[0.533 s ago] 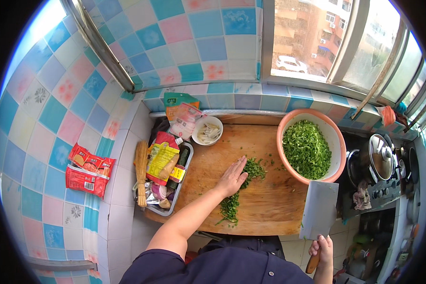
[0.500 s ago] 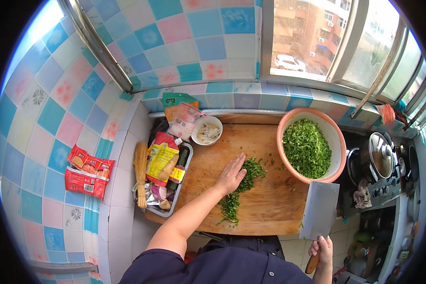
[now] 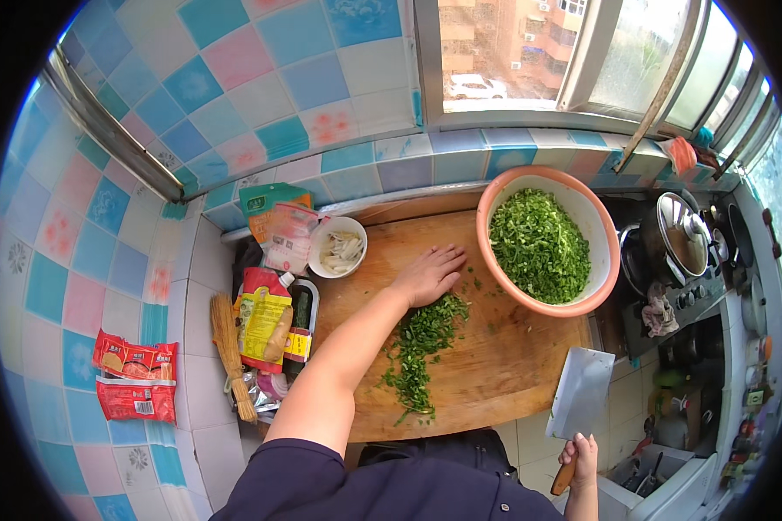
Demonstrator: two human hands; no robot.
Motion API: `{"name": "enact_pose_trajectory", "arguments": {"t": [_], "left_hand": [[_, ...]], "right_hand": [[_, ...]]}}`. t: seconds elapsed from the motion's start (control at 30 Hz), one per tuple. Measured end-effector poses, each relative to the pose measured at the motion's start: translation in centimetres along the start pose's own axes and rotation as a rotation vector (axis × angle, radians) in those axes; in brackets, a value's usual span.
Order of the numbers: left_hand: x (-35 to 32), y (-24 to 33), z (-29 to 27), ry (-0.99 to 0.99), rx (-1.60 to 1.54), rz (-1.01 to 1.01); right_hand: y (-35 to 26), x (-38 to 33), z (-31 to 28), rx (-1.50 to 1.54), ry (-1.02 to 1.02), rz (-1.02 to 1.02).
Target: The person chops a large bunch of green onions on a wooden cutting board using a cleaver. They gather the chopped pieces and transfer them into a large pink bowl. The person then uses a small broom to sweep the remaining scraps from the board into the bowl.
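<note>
- Head view: the left hand lay flat and open, fingers spread, on the top of the chopped greens, seemingly to gather them; it gripped nothing.
- The greens trailed down the middle of the wooden cutting board, just beside the pink bowl that already held a heap of them.
- The right hand was clenched around the cleaver, held off the board's near corner, blade up, likely kept clear of the sweeping hand.

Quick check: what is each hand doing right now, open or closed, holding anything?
Left hand: open, flat on the chopped greens on the cutting board.
Right hand: closed on the cleaver handle, off the board.
</note>
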State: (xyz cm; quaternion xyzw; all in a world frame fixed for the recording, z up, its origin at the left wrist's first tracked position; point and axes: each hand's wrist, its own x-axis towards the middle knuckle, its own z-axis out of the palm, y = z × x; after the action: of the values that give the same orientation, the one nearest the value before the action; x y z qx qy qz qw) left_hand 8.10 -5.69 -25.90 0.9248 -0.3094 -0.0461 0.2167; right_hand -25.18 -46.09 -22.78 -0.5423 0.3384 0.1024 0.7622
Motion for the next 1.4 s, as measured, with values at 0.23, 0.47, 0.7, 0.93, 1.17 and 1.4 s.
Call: {"name": "enact_pose_trajectory", "arguments": {"t": [0.23,0.47,0.7,0.93,1.17,1.4], "left_hand": [[0.4,1.8,0.6,-0.214,-0.181,0.306],[-5.6,5.2,-1.3,-0.340,-0.410,0.331],[-7.1,2.6,-0.2,-0.118,-0.215,0.170],[-12.6,9.1,-0.3,-0.268,-0.425,0.040],[-24.0,12.0,2.4,0.167,0.036,-0.184],[-21.3,13.3,6.0,0.361,0.051,-0.410]], "right_hand": [[-0.8,4.4,2.4,0.028,-0.057,0.111],[-0.5,5.0,6.9,-0.233,-0.230,0.129],[-0.6,4.5,9.8,-0.314,-0.196,0.092],[-0.6,5.1,13.9,-0.442,-0.349,0.119],[-1.2,6.2,15.5,-0.501,-0.456,0.149],[-1.1,6.8,16.4,-0.611,-0.516,0.136]]}}
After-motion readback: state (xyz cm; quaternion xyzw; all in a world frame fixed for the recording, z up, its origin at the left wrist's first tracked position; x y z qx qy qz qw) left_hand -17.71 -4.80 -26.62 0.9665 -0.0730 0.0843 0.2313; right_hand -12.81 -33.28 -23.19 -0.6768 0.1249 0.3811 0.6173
